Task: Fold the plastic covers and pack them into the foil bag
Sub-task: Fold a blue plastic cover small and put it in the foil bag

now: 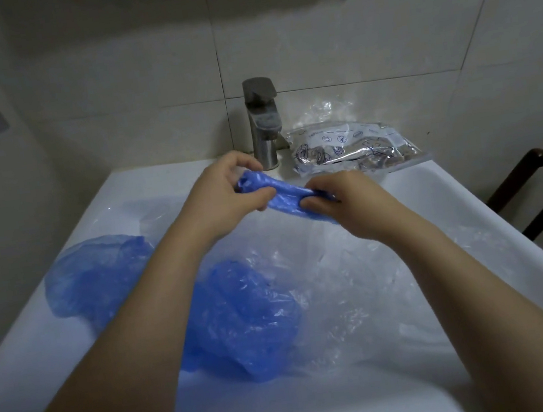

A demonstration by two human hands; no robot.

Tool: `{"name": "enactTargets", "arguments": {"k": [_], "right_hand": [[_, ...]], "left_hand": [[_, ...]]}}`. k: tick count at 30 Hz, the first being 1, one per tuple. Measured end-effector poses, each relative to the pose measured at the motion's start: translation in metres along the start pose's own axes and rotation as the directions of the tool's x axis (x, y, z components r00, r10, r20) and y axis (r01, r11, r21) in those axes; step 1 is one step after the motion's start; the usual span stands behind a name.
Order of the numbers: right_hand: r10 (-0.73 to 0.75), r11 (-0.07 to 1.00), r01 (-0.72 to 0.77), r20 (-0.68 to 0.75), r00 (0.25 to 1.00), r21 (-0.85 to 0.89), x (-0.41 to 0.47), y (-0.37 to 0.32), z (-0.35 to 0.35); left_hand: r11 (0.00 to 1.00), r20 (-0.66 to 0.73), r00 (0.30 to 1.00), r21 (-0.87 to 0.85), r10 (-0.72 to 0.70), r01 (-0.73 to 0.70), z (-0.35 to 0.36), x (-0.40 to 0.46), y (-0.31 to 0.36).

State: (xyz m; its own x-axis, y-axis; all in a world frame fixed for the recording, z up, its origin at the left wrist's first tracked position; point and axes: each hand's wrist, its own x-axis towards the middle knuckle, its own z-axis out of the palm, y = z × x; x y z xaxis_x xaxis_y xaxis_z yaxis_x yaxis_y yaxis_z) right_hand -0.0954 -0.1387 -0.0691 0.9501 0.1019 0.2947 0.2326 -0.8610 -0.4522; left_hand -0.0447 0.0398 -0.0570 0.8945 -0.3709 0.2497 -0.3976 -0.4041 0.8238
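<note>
— What's closest in the white sink point(73, 335)?
— Crinkly blue covers point(242, 313) and clear plastic point(361, 297).
— And the hands?
— The left hand point(223, 194) and right hand point(349, 202) pinch a rolled blue cover point(282, 192) between them.
— Behind?
— The metal tap point(262, 124), then the shiny foil bag point(352, 150) on the rim.

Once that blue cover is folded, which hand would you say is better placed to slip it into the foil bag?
Probably the right hand. It already holds one end of the cover, and the foil bag lies just beyond it, right of the tap. The left hand would have to cross over.
</note>
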Motion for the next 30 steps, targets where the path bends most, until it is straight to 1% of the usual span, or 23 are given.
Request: {"name": "enactTargets", "arguments": {"k": [2, 4, 5, 6, 7, 8, 9, 10, 11, 13, 15, 18, 22, 24, 27, 28, 30], "right_hand": [[0.06, 0.985, -0.063, 0.026, 0.998, 0.162, -0.001, 0.0, -0.002], [0.127, 0.936, -0.132, 0.039, 0.991, 0.327, -0.002, -0.002, -0.002], [0.152, 0.912, -0.157, 0.043, 0.987, 0.379, -0.002, -0.004, 0.0], [0.171, 0.892, -0.172, 0.04, 0.984, 0.417, -0.002, -0.006, 0.003], [0.194, 0.875, -0.188, 0.032, 0.98, 0.447, -0.001, -0.007, 0.006], [0.224, 0.855, -0.206, 0.021, 0.974, 0.476, -0.001, -0.009, 0.009], [0.251, 0.835, -0.223, 0.013, 0.968, 0.504, -0.001, -0.01, 0.011], [0.266, 0.815, -0.231, 0.012, 0.964, 0.531, -0.001, -0.01, 0.013], [0.27, 0.799, -0.235, 0.018, 0.963, 0.554, -0.001, -0.01, 0.014], [0.257, 0.783, -0.233, 0.04, 0.966, 0.577, -0.003, -0.011, 0.015], [0.211, 0.753, -0.214, 0.08, 0.974, 0.623, -0.004, -0.011, 0.015], [0.098, 0.678, -0.173, 0.146, 0.984, 0.714, -0.004, -0.01, 0.013], [0.01, 0.655, -0.089, 0.109, 0.994, 0.75, -0.004, -0.01, 0.01], [0.034, 0.631, -0.125, 0.133, 0.99, 0.766, -0.004, -0.008, 0.009], [0.031, 0.562, -0.205, 0.228, 0.973, 0.801, -0.005, -0.003, 0.003], [0.02, 0.57, -0.214, 0.247, 0.969, 0.793, -0.005, -0.001, 0.001], [0.034, 0.638, -0.206, 0.241, 0.97, 0.742, -0.005, 0.002, -0.001]], "left_hand": [[0.98, -0.096, 0.992, -0.188, -0.076, 0.057, -0.003, 0.004, -0.001], [0.938, -0.203, 0.961, -0.325, -0.19, 0.117, 0.0, 0.007, -0.001], [0.896, -0.218, 0.94, -0.416, -0.262, 0.153, 0.004, 0.007, 0.0], [0.821, -0.181, 0.924, -0.536, -0.338, 0.195, 0.008, 0.006, 0.002], [0.716, -0.089, 0.911, -0.65, -0.403, 0.254, 0.014, 0.005, 0.005], [0.614, 0.025, 0.898, -0.722, -0.439, 0.32, 0.02, 0.002, 0.008], [0.558, 0.122, 0.886, -0.737, -0.446, 0.382, 0.026, 0.0, 0.011], [0.564, 0.178, 0.881, -0.708, -0.439, 0.424, 0.033, -0.002, 0.012], [0.588, 0.189, 0.881, -0.682, -0.433, 0.435, 0.039, -0.003, 0.011], [0.602, 0.156, 0.89, -0.685, -0.429, 0.41, 0.045, -0.003, 0.009], [0.578, 0.129, 0.89, -0.717, -0.437, 0.388, 0.042, 0.0, 0.004], [0.536, 0.095, 0.88, -0.761, -0.465, 0.365, 0.03, 0.004, -0.003], [0.487, 0.093, 0.876, -0.801, -0.474, 0.348, 0.02, 0.004, -0.003], [0.483, 0.099, 0.881, -0.805, -0.463, 0.345, 0.02, 0.004, -0.002], [0.494, 0.116, 0.897, -0.8, -0.428, 0.339, 0.022, 0.004, -0.001], [0.502, 0.126, 0.904, -0.796, -0.409, 0.339, 0.023, 0.003, 0.0], [0.528, 0.152, 0.915, -0.776, -0.374, 0.345, 0.025, 0.003, 0.001]]}}
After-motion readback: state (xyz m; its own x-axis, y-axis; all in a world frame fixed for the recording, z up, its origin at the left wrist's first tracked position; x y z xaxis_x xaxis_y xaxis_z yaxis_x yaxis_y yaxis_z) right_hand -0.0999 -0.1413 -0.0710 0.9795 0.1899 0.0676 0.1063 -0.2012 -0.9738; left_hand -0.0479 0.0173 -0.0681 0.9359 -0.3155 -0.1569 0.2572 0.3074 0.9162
